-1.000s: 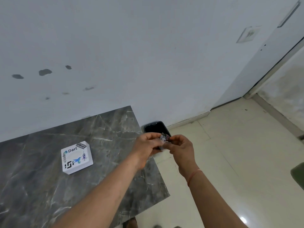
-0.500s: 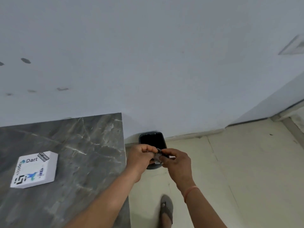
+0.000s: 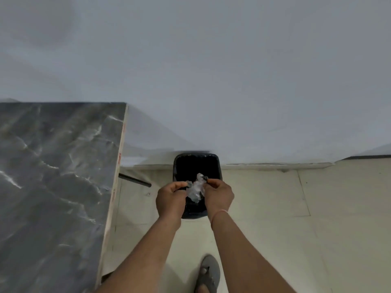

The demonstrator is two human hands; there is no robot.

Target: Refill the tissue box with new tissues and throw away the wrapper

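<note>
A crumpled clear plastic wrapper [image 3: 196, 188] hangs between my two hands, directly over the mouth of a black waste bin [image 3: 196, 163] that stands on the floor against the wall. My left hand [image 3: 171, 198] pinches the wrapper's left side. On its right side my right hand [image 3: 219, 196] pinches it too; a thin orange thread circles that wrist. The tissue box is out of the frame.
The dark marble-patterned table [image 3: 57, 176] fills the left side, its right edge a short way left of the bin. A black bar [image 3: 135, 180] juts out under the table. My sandalled foot [image 3: 208, 273] rests on the cream tiled floor [image 3: 296, 208].
I have walked right, away from the table, and looked down. The white tissue box has slid out of view and the bin now lies under my hands. The wrapper shows more between my fingers.
</note>
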